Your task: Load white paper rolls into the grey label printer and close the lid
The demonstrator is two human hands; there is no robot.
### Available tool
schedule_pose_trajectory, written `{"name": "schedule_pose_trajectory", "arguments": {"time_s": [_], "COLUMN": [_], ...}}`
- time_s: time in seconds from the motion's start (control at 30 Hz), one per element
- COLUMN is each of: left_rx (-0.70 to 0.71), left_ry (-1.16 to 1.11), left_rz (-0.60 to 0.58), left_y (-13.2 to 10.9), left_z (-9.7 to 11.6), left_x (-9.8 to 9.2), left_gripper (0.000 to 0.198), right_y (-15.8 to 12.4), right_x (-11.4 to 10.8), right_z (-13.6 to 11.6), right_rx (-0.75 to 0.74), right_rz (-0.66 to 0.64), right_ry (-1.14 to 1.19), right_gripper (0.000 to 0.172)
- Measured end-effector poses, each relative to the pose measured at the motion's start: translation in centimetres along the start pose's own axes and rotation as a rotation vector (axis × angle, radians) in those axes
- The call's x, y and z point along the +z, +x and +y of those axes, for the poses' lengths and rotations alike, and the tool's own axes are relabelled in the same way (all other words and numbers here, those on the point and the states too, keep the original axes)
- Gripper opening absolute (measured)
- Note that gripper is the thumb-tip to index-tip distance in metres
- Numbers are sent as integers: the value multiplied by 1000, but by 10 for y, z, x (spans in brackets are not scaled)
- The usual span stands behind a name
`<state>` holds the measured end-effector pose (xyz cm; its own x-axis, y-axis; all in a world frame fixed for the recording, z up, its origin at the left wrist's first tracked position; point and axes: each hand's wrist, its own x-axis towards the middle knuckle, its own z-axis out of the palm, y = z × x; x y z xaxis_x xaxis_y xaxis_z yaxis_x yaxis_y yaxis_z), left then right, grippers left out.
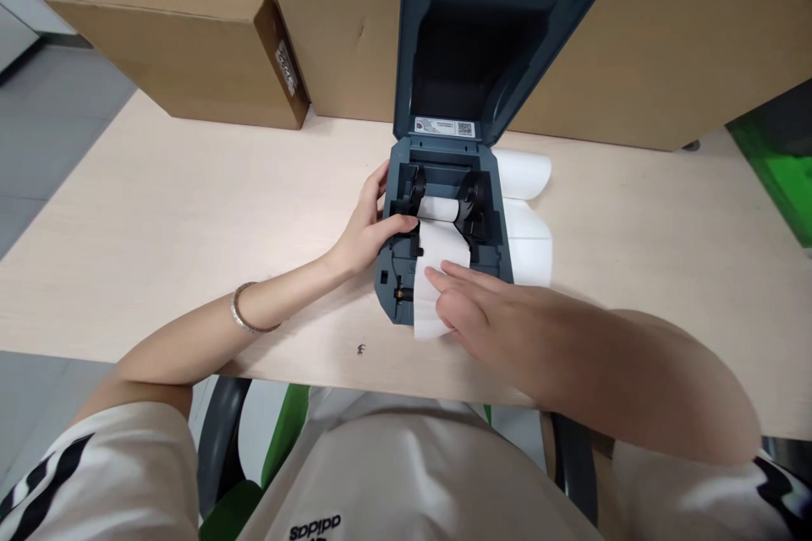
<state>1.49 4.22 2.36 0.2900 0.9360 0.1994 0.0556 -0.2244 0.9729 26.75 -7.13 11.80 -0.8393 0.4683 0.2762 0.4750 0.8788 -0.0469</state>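
A dark blue-grey label printer (502, 249) lies on the table with its lid (409, 42) raised. Inside, a small white paper roll (437, 209) sits between black holders. From it a white label strip (442, 243) runs toward me, over the printer's front edge. My left hand (364, 228) grips the left side of the casing, thumb over the rim by the roll, other fingers outside. My right hand (475, 304) is at the strip near the front, two fingers on top of the paper and the thumb close to its right edge; the underside is hidden.
White paper (529, 241) lies right of the printer, with another white piece (523, 173) behind it. A cardboard box (171, 51) stands back left, and large cardboard (634, 42) rises behind the lid. A small dark scrap (361, 349) lies near the front table edge.
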Motion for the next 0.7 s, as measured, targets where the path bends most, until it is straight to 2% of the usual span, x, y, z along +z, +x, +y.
{"name": "schedule_pose_trajectory", "arguments": {"time_s": [0.17,0.37,0.47,0.53,0.57,0.63,0.67,0.7], "left_rx": [-40,-30,-16,-5,-1,2,4,9], "left_ry": [10,-10,-21,-49,-70,-121,-145,-166], "left_rz": [9,18,25,41,55,88,103,116], "left_y": [0,-1,-3,-4,-4,-3,-3,-2], "left_z": [9,7,3,1,-1,-4,-5,-6], "left_x": [3,1,0,1,2,4,6,7], "left_gripper": [94,93,89,83,80,74,73,72], "right_y": [6,6,9,11,12,13,14,15], "right_x": [-10,-8,-13,-27,-39,-65,-78,-89], "right_z": [3,4,4,6,9,20,29,41], "right_rx": [-78,-55,-100,-120,-107,-22,39,128], "right_rz": [18,-2,-30,-67,-98,-170,-198,-163], "right_ry": [-58,10,-10,26,69,182,237,260], "right_gripper": [42,41,31,23,28,42,43,42]}}
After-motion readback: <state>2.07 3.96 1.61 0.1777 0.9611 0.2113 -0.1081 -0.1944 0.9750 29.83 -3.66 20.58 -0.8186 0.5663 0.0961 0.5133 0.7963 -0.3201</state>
